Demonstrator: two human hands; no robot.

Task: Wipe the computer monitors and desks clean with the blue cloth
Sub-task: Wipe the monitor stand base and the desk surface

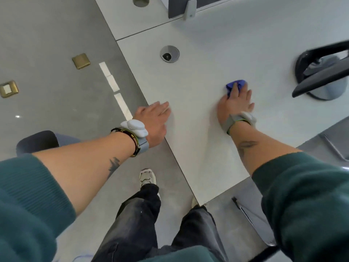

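We're on the desk wipe: R hand (236, 103), fingers flat, presses blue cloth (237, 84) on desk (198, 72); L hand (153, 121) rests open at the edge. Next, probably: sweep twd monitor stand (321, 80).

No text, label, brand or number can be read. A small dark mark on the grey divider bracket (190, 10), at the far side of the desk (188, 95), is too small to make out. The tattoo on the left forearm (113, 165) and the tattoo on the right forearm (245, 146) are dark shapes without legible letters.
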